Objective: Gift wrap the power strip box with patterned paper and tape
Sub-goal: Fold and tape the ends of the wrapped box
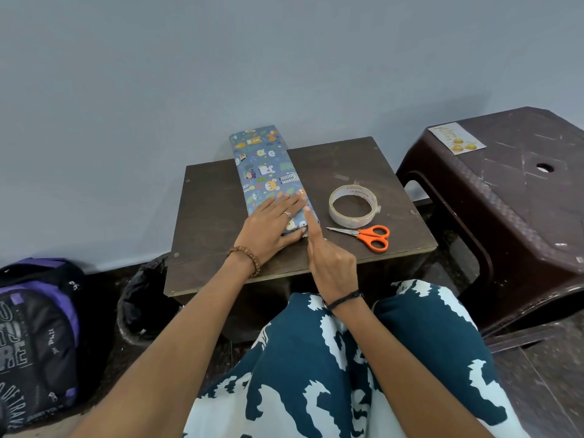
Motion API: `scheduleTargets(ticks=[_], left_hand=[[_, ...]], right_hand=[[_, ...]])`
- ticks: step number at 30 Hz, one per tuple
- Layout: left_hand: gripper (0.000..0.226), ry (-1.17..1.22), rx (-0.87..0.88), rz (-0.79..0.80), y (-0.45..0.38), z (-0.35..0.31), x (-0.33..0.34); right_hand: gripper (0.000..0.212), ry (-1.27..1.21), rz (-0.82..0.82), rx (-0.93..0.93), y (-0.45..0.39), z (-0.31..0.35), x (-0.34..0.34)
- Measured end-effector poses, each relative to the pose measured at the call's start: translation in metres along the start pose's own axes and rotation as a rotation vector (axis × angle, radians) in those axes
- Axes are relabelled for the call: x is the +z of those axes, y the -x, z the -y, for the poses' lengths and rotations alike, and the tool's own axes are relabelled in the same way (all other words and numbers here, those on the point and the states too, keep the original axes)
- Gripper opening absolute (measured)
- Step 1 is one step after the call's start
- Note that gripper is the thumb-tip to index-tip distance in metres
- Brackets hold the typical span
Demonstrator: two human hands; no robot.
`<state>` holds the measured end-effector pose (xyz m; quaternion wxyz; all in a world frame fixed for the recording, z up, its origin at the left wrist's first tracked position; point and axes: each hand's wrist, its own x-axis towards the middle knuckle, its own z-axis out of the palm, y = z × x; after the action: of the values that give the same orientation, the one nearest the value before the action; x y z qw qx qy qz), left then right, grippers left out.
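A long box wrapped in blue paper with cartoon animals (267,167) lies lengthwise on a small dark wooden table (215,216), its far end hanging past the table's back edge. My left hand (271,226) lies flat on the near end of the box, fingers straight, pressing the paper down. My right hand (328,263) points its straight index finger along the box's near right edge and touches the paper there; its other fingers are curled and hold nothing. A roll of clear tape (353,205) lies to the right of the box. Orange-handled scissors (368,236) lie just in front of the roll.
A dark brown plastic stool (521,200) with a sticker stands to the right. A black bin with a bag (142,301) sits left of the table, and a purple and black backpack (34,336) farther left. A grey wall lies behind. My patterned lap fills the foreground.
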<state>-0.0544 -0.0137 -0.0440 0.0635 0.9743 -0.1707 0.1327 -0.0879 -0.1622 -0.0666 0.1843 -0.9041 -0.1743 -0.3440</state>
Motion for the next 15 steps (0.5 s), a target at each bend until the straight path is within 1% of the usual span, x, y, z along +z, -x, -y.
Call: scheduleTargets(ticks=[5, 15], left_hand=[[0.058, 0.003, -0.007, 0.004, 0.0, 0.001, 0.0], [0.058, 0.016, -0.012, 0.013, 0.0, -0.001, -0.001]], right_hand=[[0.073, -0.088, 0.027, 0.005, 0.006, 0.006, 0.0], [0.075, -0.129, 0.124, -0.03, 0.003, 0.005, -0.011]])
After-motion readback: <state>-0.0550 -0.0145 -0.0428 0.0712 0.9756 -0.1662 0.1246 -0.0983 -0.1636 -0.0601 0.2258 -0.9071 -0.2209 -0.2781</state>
